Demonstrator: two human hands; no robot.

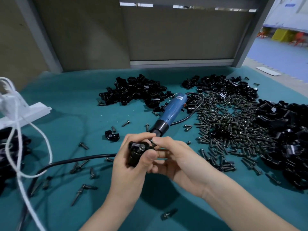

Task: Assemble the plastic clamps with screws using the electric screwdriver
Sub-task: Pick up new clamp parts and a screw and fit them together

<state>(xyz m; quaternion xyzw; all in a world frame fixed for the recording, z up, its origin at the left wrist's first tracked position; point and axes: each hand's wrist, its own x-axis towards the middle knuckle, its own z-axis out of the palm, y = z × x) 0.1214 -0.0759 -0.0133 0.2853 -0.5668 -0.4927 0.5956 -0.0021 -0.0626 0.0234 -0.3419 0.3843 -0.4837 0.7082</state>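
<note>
As left hand point(131, 169) grips clamp point(135, 151), right point(176, 161) pinches it.

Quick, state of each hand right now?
Left hand: grips a black plastic clamp.
Right hand: pinches a small black piece at the clamp's edge; screw or not, cannot tell.

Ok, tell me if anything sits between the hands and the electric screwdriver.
Nothing visible does. The electric screwdriver lies on the mat just beyond the hands, its black nose pointing at them. Both are busy, though: the left hand grips a clamp and the right hand pinches its edge.
</note>
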